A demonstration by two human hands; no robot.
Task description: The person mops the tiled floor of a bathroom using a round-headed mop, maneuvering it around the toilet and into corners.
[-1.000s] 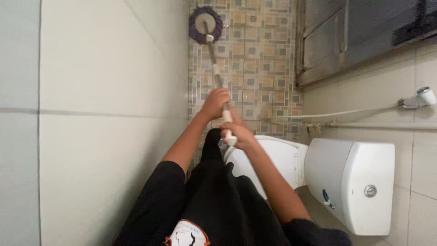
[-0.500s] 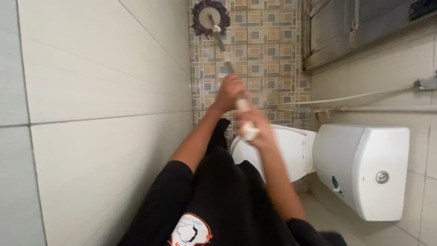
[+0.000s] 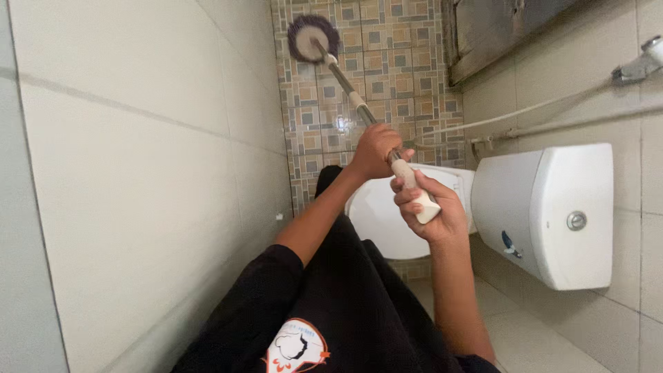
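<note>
Wall tiles (image 3: 138, 173): pale, glossy, filling the left side; apart from the work.
Mop head (image 3: 312, 39): round, purple fringe, flat on the patterned floor tiles (image 3: 387, 76) at the far end of the room, near the left wall.
Mop handle (image 3: 359, 103): slanted from the head down to both hands; white end cap at the near end.
Left hand (image 3: 374, 150): forward on the shaft, fingers wrapped tight around it.
Right hand (image 3: 429, 207): at the near end, fingers (image 3: 407, 200) curled shut on the grip.
Toilet bowl (image 3: 387, 214): white, lid down, just beneath the hands.
Cistern (image 3: 552, 207): white, against the right wall, hose (image 3: 525, 110) above it.
Technique, as judged: firm two-hand grip, head kept flat, even strokes, shaft clear of bowl and hose.
</note>
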